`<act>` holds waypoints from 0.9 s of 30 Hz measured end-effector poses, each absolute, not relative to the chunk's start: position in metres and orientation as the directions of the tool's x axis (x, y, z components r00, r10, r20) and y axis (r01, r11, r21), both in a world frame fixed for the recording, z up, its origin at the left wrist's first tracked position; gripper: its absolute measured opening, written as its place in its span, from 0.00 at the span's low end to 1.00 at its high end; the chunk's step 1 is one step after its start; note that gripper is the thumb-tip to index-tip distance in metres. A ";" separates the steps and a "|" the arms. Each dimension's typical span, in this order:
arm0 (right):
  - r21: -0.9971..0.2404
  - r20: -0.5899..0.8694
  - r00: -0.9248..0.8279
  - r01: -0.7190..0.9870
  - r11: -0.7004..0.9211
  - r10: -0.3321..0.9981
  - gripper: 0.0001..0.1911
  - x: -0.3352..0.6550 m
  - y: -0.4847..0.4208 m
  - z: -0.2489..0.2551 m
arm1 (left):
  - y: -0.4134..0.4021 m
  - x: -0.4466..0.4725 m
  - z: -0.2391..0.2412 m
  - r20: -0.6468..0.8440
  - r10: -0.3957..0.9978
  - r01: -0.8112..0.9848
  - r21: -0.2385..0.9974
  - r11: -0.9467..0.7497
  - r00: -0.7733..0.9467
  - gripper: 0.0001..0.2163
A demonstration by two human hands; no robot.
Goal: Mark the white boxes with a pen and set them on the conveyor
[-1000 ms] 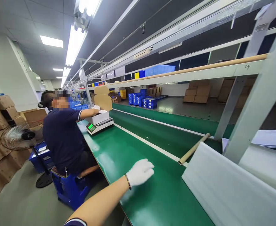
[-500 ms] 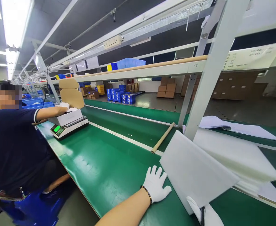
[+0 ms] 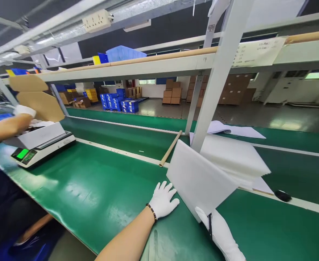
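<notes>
My left hand (image 3: 163,200), in a white glove with a bead bracelet at the wrist, lies flat with fingers spread on the green bench (image 3: 99,192). Its fingertips are just short of a white foam sheet (image 3: 200,179). My right hand (image 3: 219,232), also gloved, holds that sheet by its lower near corner and keeps it tilted up off the bench. Behind it rests a stack of more white foam sheets (image 3: 230,156). A small dark thing sits at my right wrist; I cannot tell what it is.
A co-worker's gloved hand (image 3: 23,110) rests on a white box on a digital scale (image 3: 40,146) at far left, beside brown cardboard flaps (image 3: 37,98). A cardboard tube (image 3: 170,148) and white frame posts (image 3: 216,76) stand mid-bench. A black object (image 3: 282,195) lies right.
The view has swung right, away from the co-worker. My left hand came down flat on the bench. My right hand came into view holding the foam sheet.
</notes>
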State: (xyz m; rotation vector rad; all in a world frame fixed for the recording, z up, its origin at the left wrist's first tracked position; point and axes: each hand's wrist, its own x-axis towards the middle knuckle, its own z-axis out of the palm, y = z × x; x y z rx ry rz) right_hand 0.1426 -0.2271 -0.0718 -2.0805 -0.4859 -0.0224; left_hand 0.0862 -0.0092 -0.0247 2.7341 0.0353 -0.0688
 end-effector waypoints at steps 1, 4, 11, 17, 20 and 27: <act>-0.815 0.206 0.917 0.354 -0.459 0.342 0.23 0.141 -0.227 -0.068 | -0.009 0.086 -0.026 -0.052 0.006 0.026 0.396 -0.918 0.999 0.24; -0.806 0.203 0.908 0.367 -0.464 0.366 0.24 0.137 -0.227 -0.058 | -0.011 0.085 -0.027 -0.047 -0.023 -0.002 0.396 -0.918 0.999 0.24; -0.792 0.211 0.909 0.374 -0.482 0.360 0.26 0.132 -0.225 -0.053 | -0.014 0.083 -0.026 -0.031 -0.039 -0.023 0.387 -0.922 0.999 0.23; -0.799 0.227 0.911 0.376 -0.469 0.343 0.27 0.129 -0.223 -0.048 | -0.014 0.083 -0.026 -0.037 -0.040 -0.022 0.400 -0.916 0.999 0.23; -0.787 0.202 0.917 0.361 -0.501 0.343 0.26 0.129 -0.224 -0.046 | -0.014 0.084 -0.026 -0.039 -0.036 -0.017 0.405 -0.914 0.999 0.24; -0.750 0.270 0.904 0.413 -0.516 0.332 0.25 0.138 -0.229 -0.061 | -0.015 0.084 -0.024 -0.043 -0.030 -0.009 0.425 -0.905 0.999 0.23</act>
